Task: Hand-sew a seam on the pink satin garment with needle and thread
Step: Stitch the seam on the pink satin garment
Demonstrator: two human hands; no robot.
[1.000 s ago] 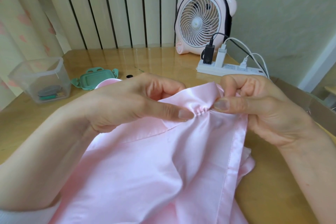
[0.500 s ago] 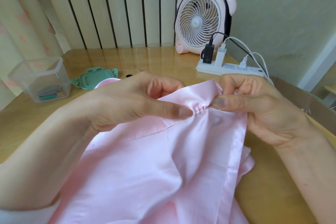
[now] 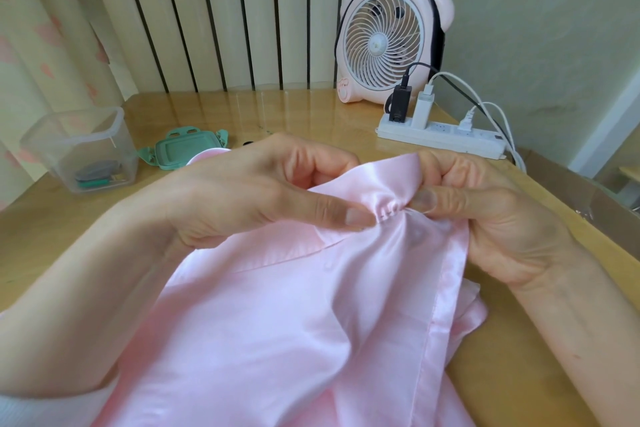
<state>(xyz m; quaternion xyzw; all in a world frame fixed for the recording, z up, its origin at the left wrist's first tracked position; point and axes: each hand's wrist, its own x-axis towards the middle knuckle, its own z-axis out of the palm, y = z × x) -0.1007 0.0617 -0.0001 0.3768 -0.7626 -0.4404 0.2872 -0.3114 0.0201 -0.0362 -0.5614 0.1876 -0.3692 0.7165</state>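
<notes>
The pink satin garment point(image 3: 284, 329) drapes from my hands down toward the table's near edge. My left hand point(image 3: 249, 198) pinches the fabric between thumb and curled fingers, just left of a small bunched, gathered spot point(image 3: 389, 210) with stitches across it. My right hand point(image 3: 485, 215) pinches the same fold from the right, thumb tip against the gathers. Only a short gap of puckered satin separates the two thumbs. The needle is hidden; I cannot make it out. Thread shows only as tiny stitches at the gathers.
A clear plastic box point(image 3: 79, 149) with small sewing items stands at the left, its green lid point(image 3: 183, 152) beside it. A pink desk fan point(image 3: 391, 35) and a white power strip point(image 3: 440, 137) with plugs and cables sit at the back right on the wooden table point(image 3: 311, 114).
Both hands and the pinched fold have crept slightly up; the grip and the gathers look the same.
</notes>
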